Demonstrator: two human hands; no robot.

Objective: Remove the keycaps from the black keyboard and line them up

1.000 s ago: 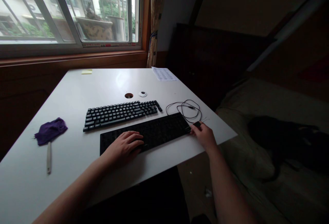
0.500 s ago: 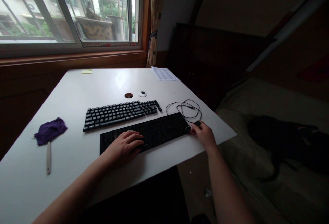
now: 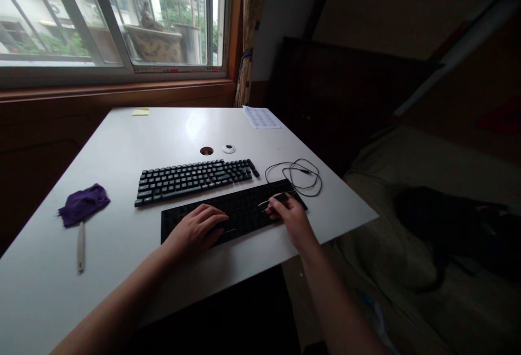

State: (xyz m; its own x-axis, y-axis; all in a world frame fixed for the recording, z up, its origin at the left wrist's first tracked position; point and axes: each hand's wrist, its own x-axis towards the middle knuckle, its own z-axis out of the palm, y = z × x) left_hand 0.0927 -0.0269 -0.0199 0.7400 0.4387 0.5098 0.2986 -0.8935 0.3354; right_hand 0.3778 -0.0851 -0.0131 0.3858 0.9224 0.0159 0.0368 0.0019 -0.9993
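In front of me a black keyboard base (image 3: pixel 248 216) lies at a slant, its top dark and apparently without keycaps. My left hand (image 3: pixel 199 227) rests on its left half, fingers loosely spread and slightly bent, palm down. A thin pale wire bar shows beside those fingertips. My right hand (image 3: pixel 290 216) is above the base's right part, fingers pinched around a small black keycap puller (image 3: pixel 280 197) with thin wire prongs. Just behind the base, black keycaps (image 3: pixel 191 181) stand in keyboard order on the white table.
A dark cable (image 3: pixel 301 173) lies coiled behind the base's right end. On the left is a purple cloth (image 3: pixel 84 204) around a pale handle (image 3: pixel 80 249). Farther back are a round hole (image 3: pixel 207 151), its white cover (image 3: pixel 228 149), a printed sheet (image 3: pixel 262 117) and yellow notes (image 3: pixel 140 111).
My right hand has moved left with the keycap puller, from the base's right end to above its right part. My left hand stays on the base. The view has shifted slightly.
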